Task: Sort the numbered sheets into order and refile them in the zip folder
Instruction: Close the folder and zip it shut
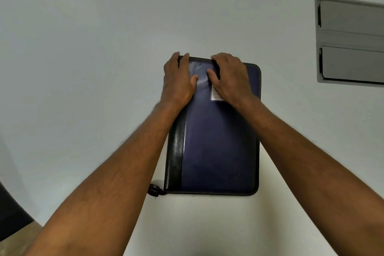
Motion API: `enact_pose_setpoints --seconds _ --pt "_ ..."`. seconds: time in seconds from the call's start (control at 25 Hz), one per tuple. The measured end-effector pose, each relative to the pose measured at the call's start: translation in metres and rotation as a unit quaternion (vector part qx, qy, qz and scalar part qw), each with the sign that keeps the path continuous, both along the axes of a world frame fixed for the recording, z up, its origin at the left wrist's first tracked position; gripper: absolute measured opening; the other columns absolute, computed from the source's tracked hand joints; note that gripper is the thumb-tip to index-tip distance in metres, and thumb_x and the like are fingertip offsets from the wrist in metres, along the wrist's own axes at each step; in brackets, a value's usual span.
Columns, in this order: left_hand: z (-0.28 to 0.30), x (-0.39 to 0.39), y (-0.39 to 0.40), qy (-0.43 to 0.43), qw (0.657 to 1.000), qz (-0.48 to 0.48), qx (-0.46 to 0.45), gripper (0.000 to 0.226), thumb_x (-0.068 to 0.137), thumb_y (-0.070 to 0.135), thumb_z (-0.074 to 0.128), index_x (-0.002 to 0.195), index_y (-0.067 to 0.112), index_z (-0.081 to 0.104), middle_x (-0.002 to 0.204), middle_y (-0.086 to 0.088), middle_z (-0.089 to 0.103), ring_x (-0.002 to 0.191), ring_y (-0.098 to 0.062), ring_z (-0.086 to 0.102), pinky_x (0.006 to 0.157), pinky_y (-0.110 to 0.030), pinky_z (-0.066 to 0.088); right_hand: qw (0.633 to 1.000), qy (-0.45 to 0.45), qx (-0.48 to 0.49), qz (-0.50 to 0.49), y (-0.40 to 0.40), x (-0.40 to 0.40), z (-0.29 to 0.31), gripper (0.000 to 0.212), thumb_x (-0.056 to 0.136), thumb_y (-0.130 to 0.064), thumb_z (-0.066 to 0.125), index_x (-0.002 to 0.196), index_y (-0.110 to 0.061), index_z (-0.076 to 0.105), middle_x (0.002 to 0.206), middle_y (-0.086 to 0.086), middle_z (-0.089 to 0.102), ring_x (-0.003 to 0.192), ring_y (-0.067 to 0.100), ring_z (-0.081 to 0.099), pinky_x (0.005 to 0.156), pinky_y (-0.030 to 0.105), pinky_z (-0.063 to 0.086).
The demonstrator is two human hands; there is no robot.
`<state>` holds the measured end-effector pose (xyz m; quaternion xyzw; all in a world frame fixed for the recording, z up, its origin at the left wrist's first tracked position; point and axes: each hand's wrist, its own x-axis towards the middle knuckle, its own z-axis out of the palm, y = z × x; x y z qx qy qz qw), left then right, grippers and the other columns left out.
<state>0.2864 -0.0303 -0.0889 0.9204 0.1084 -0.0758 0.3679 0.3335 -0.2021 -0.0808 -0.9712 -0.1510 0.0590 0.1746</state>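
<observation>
A dark blue zip folder [218, 147] with a black spine strip lies closed and flat on the white table, its spine to the left. A zip pull [154, 190] sticks out at its near left corner. My left hand [178, 80] rests on the far left corner, fingers curled over the far edge. My right hand [229, 77] lies on the far part of the cover, fingers hooked over the far edge, partly covering a white label [216, 95]. No numbered sheets are in sight.
A grey recessed cable hatch [351, 41] with two flaps is set into the white table [83, 68] at the far right. A dark chair edge [10, 214] shows at the near left.
</observation>
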Motion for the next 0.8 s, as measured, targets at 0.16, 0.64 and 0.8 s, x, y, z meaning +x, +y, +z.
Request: enact_pose_setpoints --seconds 0.16,0.64,0.8 --pt "0.002 -0.028 0.0 -0.014 0.991 -0.084 0.104 0.074 0.097 0.034 0.06 0.158 0.006 0.029 0.167 -0.022 0.016 0.151 -0.04 0.022 0.124 -0.047 0.022 0.997 0.036 -0.061 -0.019 -0.035 -0.031 -0.008 0.071 0.102 -0.049 0.048 0.159 -0.01 0.031 0.167 0.012 0.026 0.155 0.033 0.021 0.124 0.047 0.02" --pt "0.05 -0.154 0.008 -0.01 0.972 -0.141 0.189 0.076 0.098 0.051 0.048 0.156 0.004 0.031 0.163 -0.021 0.028 0.147 -0.038 0.032 0.121 -0.05 0.029 0.99 0.082 -0.095 -0.064 -0.066 -0.167 0.04 0.084 0.101 -0.062 0.037 0.164 -0.013 0.013 0.171 0.009 0.013 0.158 0.03 0.01 0.126 0.048 0.016" --pt "0.07 -0.199 0.01 0.01 0.967 -0.163 0.195 0.075 0.098 0.048 0.052 0.156 0.005 0.033 0.164 -0.02 0.029 0.147 -0.04 0.033 0.12 -0.053 0.029 0.988 0.09 -0.099 -0.072 -0.071 -0.212 0.062 0.083 0.102 -0.06 0.04 0.164 -0.013 0.014 0.171 0.009 0.014 0.158 0.031 0.012 0.126 0.049 0.017"
